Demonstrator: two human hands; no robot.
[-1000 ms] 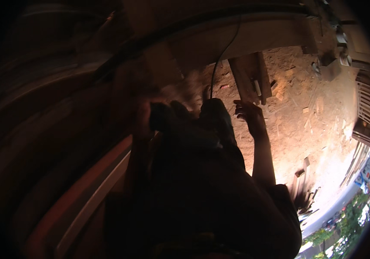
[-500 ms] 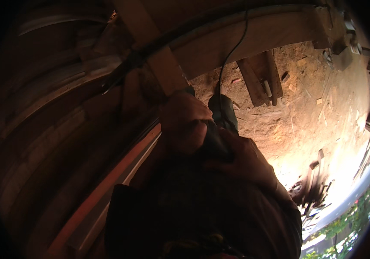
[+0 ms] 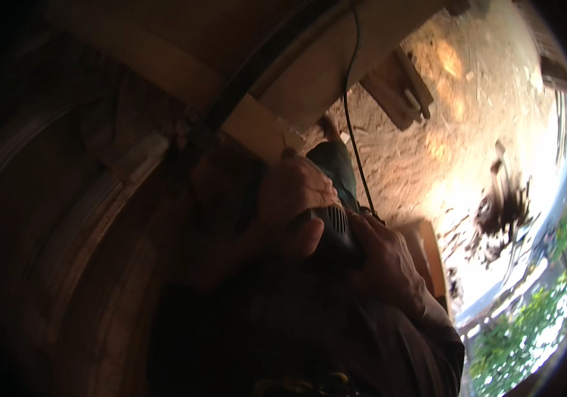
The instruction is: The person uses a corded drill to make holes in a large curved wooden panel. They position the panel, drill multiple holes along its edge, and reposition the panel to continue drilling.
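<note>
A dark green corded power tool [image 3: 331, 192] sits in both my hands near the middle of the view. My left hand [image 3: 293, 198] wraps over its body from the left. My right hand [image 3: 386, 261] grips its rear end from below right. The tool's front end points at a pale wooden beam [image 3: 257, 126] that runs diagonally up to the left. A black cable [image 3: 351, 99] leads from the tool up toward the top edge. The tool's working tip is hidden behind my left hand.
Sandy, sawdust-covered ground [image 3: 422, 152] lies below at right, with wooden offcuts [image 3: 399, 89] on it. A wooden block [image 3: 429, 255] sits beside my right forearm. Dark curved timber framing [image 3: 98, 218] fills the left. Green foliage [image 3: 528, 331] shows at lower right.
The view has swung and closed in. A second ago my right hand was away from the tool, fingers spread; now both hands grip the tool close to the pale beam.
</note>
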